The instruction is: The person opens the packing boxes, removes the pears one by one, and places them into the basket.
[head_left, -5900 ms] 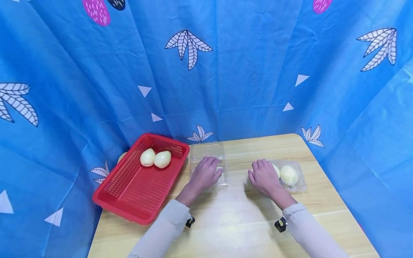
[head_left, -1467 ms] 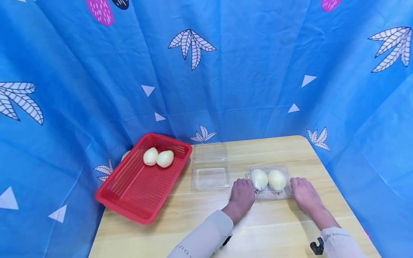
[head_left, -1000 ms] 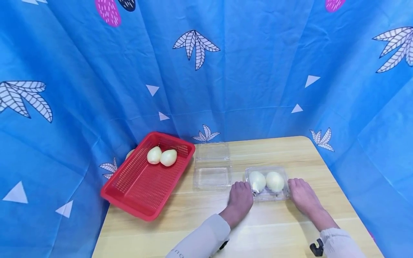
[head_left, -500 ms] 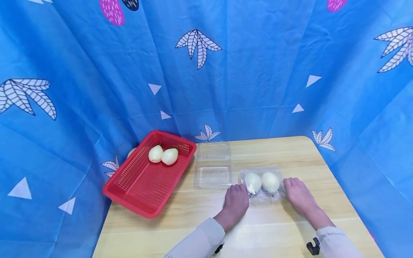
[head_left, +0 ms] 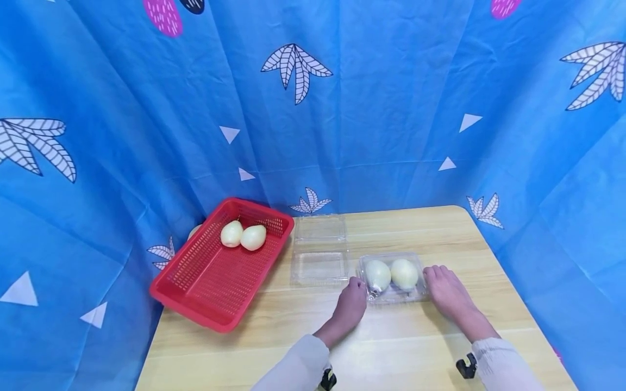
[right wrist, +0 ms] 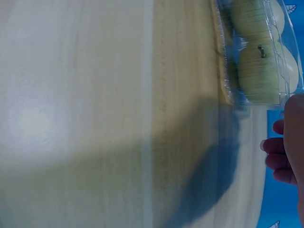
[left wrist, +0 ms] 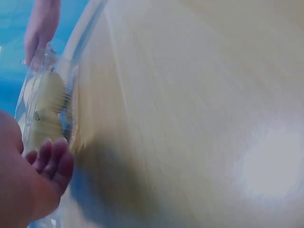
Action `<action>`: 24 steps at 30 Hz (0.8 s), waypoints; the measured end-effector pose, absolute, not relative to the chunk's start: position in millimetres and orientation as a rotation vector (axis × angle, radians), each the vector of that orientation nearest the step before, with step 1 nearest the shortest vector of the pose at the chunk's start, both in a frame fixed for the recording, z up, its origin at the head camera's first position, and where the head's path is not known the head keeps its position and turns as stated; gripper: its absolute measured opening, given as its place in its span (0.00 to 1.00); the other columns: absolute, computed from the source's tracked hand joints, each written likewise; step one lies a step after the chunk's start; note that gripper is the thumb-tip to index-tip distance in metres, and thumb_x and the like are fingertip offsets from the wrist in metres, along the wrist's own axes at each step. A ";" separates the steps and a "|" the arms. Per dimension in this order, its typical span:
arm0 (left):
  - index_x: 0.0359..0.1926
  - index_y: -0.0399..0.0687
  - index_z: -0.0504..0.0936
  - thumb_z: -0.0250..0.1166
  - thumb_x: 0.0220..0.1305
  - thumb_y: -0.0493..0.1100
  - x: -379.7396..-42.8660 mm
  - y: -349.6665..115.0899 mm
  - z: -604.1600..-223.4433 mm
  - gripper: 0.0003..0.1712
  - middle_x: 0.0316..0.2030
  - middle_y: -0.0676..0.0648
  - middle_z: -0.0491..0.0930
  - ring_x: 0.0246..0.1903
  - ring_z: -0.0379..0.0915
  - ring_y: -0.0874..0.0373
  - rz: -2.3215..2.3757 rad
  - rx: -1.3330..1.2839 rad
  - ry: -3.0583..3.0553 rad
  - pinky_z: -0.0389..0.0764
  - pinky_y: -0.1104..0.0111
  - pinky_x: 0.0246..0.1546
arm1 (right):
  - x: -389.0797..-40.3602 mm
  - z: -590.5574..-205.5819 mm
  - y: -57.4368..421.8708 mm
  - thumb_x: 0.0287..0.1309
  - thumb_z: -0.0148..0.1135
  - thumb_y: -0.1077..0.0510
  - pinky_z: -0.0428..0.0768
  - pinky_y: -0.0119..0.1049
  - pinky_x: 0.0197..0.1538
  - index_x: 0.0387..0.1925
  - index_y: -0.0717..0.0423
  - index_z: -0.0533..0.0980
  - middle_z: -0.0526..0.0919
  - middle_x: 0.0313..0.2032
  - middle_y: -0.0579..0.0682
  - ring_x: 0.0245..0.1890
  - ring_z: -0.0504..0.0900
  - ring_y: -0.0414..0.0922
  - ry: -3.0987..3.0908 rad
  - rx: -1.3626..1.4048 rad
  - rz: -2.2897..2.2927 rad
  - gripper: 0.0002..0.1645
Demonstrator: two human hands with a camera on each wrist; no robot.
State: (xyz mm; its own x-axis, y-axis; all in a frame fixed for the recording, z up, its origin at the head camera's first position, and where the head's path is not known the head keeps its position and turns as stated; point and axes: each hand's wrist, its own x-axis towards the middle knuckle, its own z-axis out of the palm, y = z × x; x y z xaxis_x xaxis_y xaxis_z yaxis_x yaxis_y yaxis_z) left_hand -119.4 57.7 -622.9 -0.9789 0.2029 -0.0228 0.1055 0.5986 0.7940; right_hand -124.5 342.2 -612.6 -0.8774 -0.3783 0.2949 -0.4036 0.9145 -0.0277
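A clear plastic clamshell box (head_left: 393,297) lies on the table with its lid down over two pale yellow pears (head_left: 404,274). In the right wrist view a dark stem shows on one pear (right wrist: 259,71). At the box's left end my left hand (head_left: 350,305) hovers by the front corner, its fingers (left wrist: 57,164) loosely bent and holding nothing visible. My right hand (head_left: 449,293) is beside the right end. Its fingertips (right wrist: 273,145) are loosely curled below the box's edge; its thumb is hidden, so contact there is unclear.
A second clamshell box (head_left: 320,266) stands unfolded left of the filled one. Farther left a red plastic basket (head_left: 215,320) holds two more pears (head_left: 253,238). Blue patterned cloth (head_left: 303,146) hangs behind and beside the wooden table (head_left: 391,358).
Since the oldest frame both hands have come to the filled box, which has moved left and nearer. In the last half second my left hand has drawn slightly away leftward.
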 end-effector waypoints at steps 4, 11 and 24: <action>0.47 0.44 0.73 0.47 0.82 0.47 -119.4 52.8 -624.2 0.13 0.28 0.50 0.79 0.27 0.76 0.63 1.742 0.086 2.308 0.83 0.69 0.29 | -129.2 -610.4 341.7 0.64 0.48 0.69 0.78 0.48 0.40 0.45 0.67 0.74 0.78 0.34 0.57 0.35 0.73 0.52 -2.777 0.614 0.112 0.11; 0.48 0.41 0.73 0.47 0.83 0.44 -115.0 50.7 -625.2 0.12 0.34 0.46 0.82 0.31 0.80 0.60 1.866 0.031 2.139 0.89 0.65 0.35 | -135.3 -607.1 343.6 0.61 0.50 0.69 0.78 0.46 0.39 0.44 0.65 0.74 0.78 0.33 0.55 0.34 0.72 0.50 -2.790 0.647 0.101 0.11; 0.43 0.34 0.79 0.58 0.77 0.45 -123.9 55.4 -630.6 0.15 0.34 0.43 0.85 0.27 0.84 0.59 2.005 0.066 1.810 0.93 0.58 0.37 | -160.5 -601.0 360.4 0.60 0.55 0.71 0.84 0.53 0.55 0.50 0.64 0.78 0.84 0.43 0.59 0.46 0.81 0.57 -2.921 0.745 0.064 0.17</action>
